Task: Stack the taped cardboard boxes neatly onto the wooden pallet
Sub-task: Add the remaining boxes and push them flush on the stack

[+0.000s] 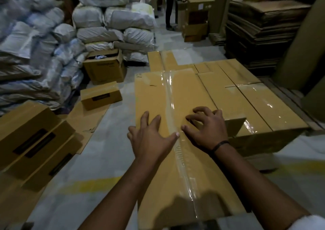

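Here, both hands (left, right) press flat, grip apart, on taped box.

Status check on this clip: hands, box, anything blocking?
Left hand and right hand flat on taped box, fingers spread, no grip. Box overlaps stacked boxes. Nothing blocking.

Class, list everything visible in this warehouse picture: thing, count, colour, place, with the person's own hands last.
Long taped box: one, tan, centre, under both hands.
Stacked taped boxes: several, tan, right of centre.
Small boxes: two, tan, floor, left of centre; rear one open.
Near boxes: count unclear, tan, left edge.
Sacks: many, white, left and rear.
Flattened cardboard: one stack, brown, right rear.
Standing person: one, rear.
Left hand: flat on box.
Right hand: fingers curled on box.
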### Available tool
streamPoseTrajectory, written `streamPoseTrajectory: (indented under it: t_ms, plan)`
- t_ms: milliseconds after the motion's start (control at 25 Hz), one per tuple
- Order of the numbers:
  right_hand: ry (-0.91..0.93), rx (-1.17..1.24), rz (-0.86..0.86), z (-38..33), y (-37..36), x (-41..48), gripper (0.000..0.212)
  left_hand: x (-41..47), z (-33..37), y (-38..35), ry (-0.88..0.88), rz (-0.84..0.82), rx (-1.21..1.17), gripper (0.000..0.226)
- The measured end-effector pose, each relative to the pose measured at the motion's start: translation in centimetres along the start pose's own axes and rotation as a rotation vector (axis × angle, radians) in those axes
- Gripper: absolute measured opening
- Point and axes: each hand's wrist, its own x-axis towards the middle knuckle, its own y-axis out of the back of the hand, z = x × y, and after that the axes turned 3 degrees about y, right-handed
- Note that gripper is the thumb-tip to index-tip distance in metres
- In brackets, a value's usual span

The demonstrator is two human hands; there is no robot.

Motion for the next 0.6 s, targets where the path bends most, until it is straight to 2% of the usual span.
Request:
streamPoseTrajectory:
  t_ms: [160,360,600]
  plan:
    - [-0.069,0.047,0.067,11.3,5.4,-2.1,0.053,-2.4,11.3,-4.5,-0.068,-0.041,0.013,0.097]
    - [-0.165,-0.047,0.127,26.0,12.5,-4.2,0.045,-5.9,26.1,-11.7,-0.137,-0.143,-0.084,0.096]
    - [-0.258,-0.099,0.108,38.5,17.2,-4.2,0.047,-6.6,37.8,-18.2,-0.215,-0.244,-0.11,0.093]
